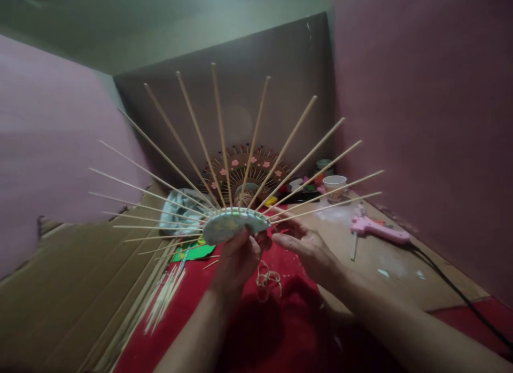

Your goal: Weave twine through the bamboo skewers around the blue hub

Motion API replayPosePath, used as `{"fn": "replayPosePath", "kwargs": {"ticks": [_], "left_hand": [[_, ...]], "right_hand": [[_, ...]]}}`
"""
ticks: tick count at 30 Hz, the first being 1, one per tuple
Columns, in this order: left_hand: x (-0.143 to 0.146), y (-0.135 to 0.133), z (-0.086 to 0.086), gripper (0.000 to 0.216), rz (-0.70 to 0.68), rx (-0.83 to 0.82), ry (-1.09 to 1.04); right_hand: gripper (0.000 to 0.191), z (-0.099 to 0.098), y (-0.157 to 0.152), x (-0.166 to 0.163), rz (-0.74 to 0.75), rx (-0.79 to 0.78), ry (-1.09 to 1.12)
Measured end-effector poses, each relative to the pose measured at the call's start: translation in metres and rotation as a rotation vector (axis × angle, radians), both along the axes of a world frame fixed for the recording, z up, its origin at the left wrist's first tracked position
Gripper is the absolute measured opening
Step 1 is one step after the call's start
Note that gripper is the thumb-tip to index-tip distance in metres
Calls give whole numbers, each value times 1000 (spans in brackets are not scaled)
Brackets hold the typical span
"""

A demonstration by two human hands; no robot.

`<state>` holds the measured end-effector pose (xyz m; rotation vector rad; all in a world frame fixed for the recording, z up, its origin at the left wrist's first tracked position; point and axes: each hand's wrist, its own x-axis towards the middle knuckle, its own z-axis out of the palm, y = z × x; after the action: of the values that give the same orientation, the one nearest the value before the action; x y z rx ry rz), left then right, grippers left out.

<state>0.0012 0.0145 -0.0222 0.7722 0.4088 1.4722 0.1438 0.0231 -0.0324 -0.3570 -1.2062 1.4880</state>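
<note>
Forearms [200,325] raised, spoked disc [220,227] held above red cloth [256,327]

Your left hand [240,250] is clamped on the disc's near edge, thumb against its pale face; I cannot see all the fingers beneath. Your right hand [310,250] hovers by the disc's right end, thumb and fingers apart; I cannot tell whether a fingertip touches anything there. Long sticks [218,132] fan from the rim, upward and to both sides. Gripping the near edge presumably keeps your palm clear of them, and holding the piece up gives their tips room.

Below your hands hangs or lies looped twine [268,279]; I cannot tell which. Farther left, loose sticks [164,303] lie bunched, likely within easy reach, with a green sheet [198,253] beyond.

To your right, a pink glue gun [377,230] rests on a tan board [332,255], its black cord [449,282] trailing off rightward, perhaps to spare your arm. Behind it stands a white cup [335,188]. At the back, a half-round piece with pink flowers [252,172] stands near the dark wall [256,106].
</note>
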Motion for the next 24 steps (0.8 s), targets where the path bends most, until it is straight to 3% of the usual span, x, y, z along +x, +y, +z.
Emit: {"fn": "replayPosePath", "kwargs": {"ticks": [9,15,19,24], "left_hand": [[-1,2,-8,16,42,-102,-2],[1,8,-12,17,21,-120,-21],[2,7,-14,19,9,-123,-25],[1,9,-15,23,131,-143,-27]], "right_hand": [[13,-3,13,-3,-53,-76,102],[23,-3,8,-5,36,-13,93],[16,-6,10,-4,-48,-25,32],[13,-13,23,-4,-108,-131,93]]}}
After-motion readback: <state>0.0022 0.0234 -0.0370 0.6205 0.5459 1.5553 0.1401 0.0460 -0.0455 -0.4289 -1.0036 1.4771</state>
